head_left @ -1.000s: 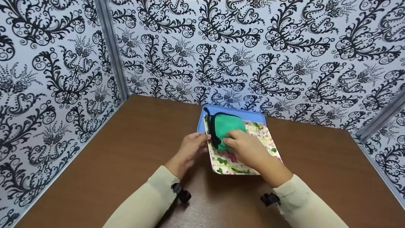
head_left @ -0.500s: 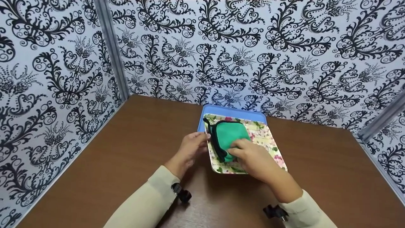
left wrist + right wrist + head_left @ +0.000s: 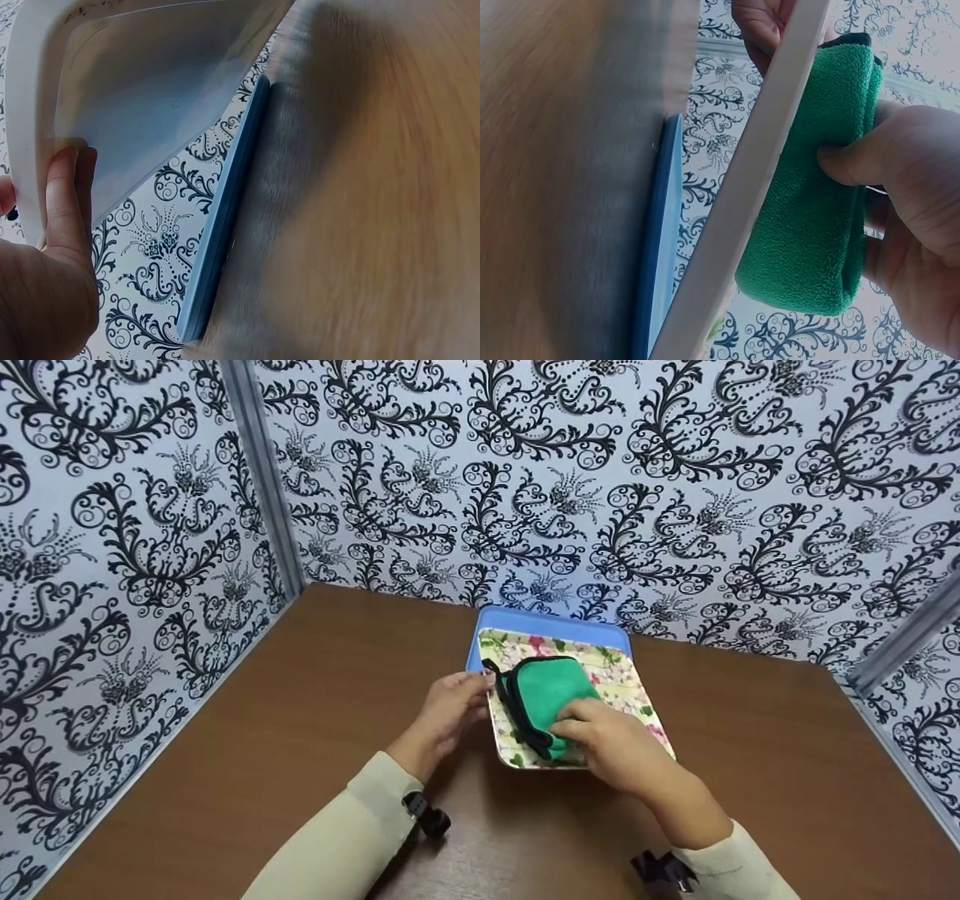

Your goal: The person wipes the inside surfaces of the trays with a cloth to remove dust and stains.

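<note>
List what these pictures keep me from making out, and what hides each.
Part of the floral tray's top: head view, hidden by the cloth.
Middle of the blue tray: head view, behind the floral tray.
Inside of the cloth's fold: right wrist view, hidden by its outer layers.
Upper left sleeve: head view, cut off by the bottom edge.
</note>
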Demonstrator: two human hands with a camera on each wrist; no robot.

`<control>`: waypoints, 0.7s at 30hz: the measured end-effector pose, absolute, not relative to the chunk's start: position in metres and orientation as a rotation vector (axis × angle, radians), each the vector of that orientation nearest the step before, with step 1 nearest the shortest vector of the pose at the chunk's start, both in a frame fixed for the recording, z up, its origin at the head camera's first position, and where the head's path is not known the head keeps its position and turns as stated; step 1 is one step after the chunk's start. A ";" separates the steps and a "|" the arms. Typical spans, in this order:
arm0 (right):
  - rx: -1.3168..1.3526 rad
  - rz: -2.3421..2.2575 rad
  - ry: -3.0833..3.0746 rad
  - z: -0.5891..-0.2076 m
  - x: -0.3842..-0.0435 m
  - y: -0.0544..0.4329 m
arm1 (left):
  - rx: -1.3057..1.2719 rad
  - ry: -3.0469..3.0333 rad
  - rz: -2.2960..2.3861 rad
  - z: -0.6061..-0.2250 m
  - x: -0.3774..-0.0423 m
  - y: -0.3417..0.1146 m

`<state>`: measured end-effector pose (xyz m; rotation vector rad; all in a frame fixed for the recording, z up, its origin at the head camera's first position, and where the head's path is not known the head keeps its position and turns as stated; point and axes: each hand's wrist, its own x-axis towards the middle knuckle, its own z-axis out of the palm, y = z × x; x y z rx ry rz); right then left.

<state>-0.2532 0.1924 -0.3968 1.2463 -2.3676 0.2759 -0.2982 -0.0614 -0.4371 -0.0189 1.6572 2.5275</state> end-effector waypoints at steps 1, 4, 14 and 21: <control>1.253 0.281 -2.363 -0.397 -0.254 0.194 | -0.025 1.658 2.529 -0.437 -0.298 -0.062; 1.273 0.293 -2.340 -0.395 -0.255 0.198 | -0.033 1.656 2.539 -0.438 -0.299 -0.063; 1.281 0.315 -2.307 -0.384 -0.257 0.212 | -0.090 1.635 2.579 -0.434 -0.305 -0.070; 1.186 0.331 -2.378 -0.376 -0.256 0.221 | -0.112 1.587 2.652 -0.429 -0.304 -0.076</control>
